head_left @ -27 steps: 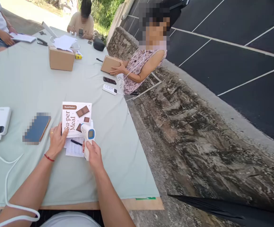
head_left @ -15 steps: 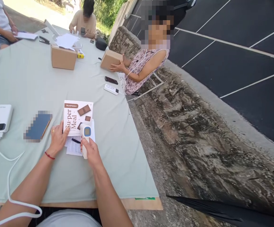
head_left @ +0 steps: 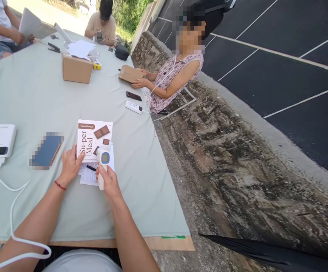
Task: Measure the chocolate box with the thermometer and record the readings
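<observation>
My left hand (head_left: 71, 163) is closed on the lower left edge of a white box (head_left: 96, 130) printed with chocolate pieces and the words "Su-per Meal". In my right hand (head_left: 109, 180) is a white infrared thermometer (head_left: 101, 183) with a blue-framed screen facing up. Its head overlaps the box's lower right corner; whether they touch I cannot tell. Beneath the box lie printed paper sheets (head_left: 88, 176), with a black pen (head_left: 90, 167) on them, partly covered by my right hand.
Left of me are a blurred dark blue flat object (head_left: 45, 150) and a white power bank (head_left: 1, 140) with a cable. Farther off stand a cardboard box (head_left: 76, 70), a black phone (head_left: 133, 96) and a white device (head_left: 133, 106). A co-worker at right handles a carton (head_left: 130, 74); two others sit beyond.
My hands, the white box and the thermometer stay nearly still. The co-worker at right has tipped the carton down lower to the table. The person at far left has lifted papers upright.
</observation>
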The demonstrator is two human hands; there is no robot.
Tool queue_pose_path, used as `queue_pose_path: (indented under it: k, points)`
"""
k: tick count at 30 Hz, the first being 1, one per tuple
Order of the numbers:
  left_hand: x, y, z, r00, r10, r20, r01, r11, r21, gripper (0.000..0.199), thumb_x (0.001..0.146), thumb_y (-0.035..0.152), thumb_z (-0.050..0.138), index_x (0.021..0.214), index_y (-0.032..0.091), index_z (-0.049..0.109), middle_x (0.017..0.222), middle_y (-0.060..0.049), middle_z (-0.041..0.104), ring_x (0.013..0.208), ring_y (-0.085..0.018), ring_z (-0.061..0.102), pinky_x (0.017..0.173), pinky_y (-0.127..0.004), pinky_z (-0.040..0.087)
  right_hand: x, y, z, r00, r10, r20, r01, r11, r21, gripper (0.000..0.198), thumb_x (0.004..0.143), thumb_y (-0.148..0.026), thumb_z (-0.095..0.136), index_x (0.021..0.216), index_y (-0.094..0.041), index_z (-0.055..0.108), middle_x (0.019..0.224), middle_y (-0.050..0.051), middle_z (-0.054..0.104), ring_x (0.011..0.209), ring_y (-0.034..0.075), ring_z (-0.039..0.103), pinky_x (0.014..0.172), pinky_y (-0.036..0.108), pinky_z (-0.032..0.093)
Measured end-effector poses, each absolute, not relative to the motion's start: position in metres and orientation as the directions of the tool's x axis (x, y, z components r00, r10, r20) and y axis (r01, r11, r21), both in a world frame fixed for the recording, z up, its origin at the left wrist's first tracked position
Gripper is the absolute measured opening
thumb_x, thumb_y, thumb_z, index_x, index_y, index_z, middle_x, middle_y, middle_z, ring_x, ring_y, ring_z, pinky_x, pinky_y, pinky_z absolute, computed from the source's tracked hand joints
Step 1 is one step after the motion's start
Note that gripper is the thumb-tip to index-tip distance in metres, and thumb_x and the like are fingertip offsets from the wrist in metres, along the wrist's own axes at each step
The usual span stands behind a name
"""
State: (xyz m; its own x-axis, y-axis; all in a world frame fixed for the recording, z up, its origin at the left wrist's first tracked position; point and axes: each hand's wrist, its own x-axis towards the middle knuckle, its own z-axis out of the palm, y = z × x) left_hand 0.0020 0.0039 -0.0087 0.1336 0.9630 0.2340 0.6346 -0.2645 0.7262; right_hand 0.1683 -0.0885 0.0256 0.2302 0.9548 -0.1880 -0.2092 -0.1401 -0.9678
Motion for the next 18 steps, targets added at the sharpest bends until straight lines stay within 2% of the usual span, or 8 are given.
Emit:
queue_pose_path:
  k: [3, 8, 13, 18]
  points:
    - [0.003, 0.003, -0.009, 0.135, 0.971, 0.198, 0.615, -0.239, 0.752, 0.062, 0.11, 0.064, 0.036, 0.152, 0.023, 0.054, 0.127, -0.014, 0.077, 0.126, -0.036, 0.065, 0.121, -0.059, 0.037, 0.169, -0.089, 0.027, 0.208, 0.941, -0.266, -0.249, -0.212, -0.945, 0.053, 0.076, -0.073, 0.08, 0.086, -0.024, 0.064, 0.066, -0.002, 0.06, 0.061, 0.016, 0.054, 0.056, 0.03, 0.045]
    - [0.004, 0.002, -0.008, 0.108, 0.983, 0.147, 0.564, -0.182, 0.805, 0.064, 0.106, 0.065, 0.038, 0.154, 0.024, 0.048, 0.152, -0.015, 0.068, 0.143, -0.037, 0.058, 0.132, -0.067, 0.02, 0.173, -0.087, 0.024, 0.123, 0.955, -0.27, -0.262, -0.232, -0.937, 0.054, 0.077, -0.075, 0.079, 0.083, -0.025, 0.061, 0.068, -0.002, 0.062, 0.061, 0.016, 0.054, 0.058, 0.03, 0.047]
    - [0.004, 0.002, -0.002, 0.105, 0.984, 0.144, 0.546, -0.178, 0.819, 0.067, 0.099, 0.069, 0.046, 0.15, 0.024, 0.048, 0.145, -0.014, 0.073, 0.142, -0.039, 0.06, 0.132, -0.069, 0.019, 0.169, -0.088, 0.029, 0.165, 0.956, -0.241, -0.264, -0.192, -0.945, 0.054, 0.074, -0.073, 0.083, 0.08, -0.024, 0.061, 0.067, -0.003, 0.06, 0.06, 0.014, 0.05, 0.058, 0.029, 0.044]
    - [0.001, 0.004, 0.001, 0.114, 0.983, 0.144, 0.552, -0.183, 0.814, 0.068, 0.097, 0.073, 0.05, 0.146, 0.026, 0.05, 0.142, -0.013, 0.074, 0.137, -0.039, 0.063, 0.132, -0.068, 0.019, 0.172, -0.104, 0.043, 0.198, 0.953, -0.23, -0.284, -0.169, -0.944, 0.051, 0.078, -0.069, 0.082, 0.081, -0.023, 0.062, 0.07, -0.002, 0.059, 0.064, 0.014, 0.05, 0.06, 0.029, 0.043]
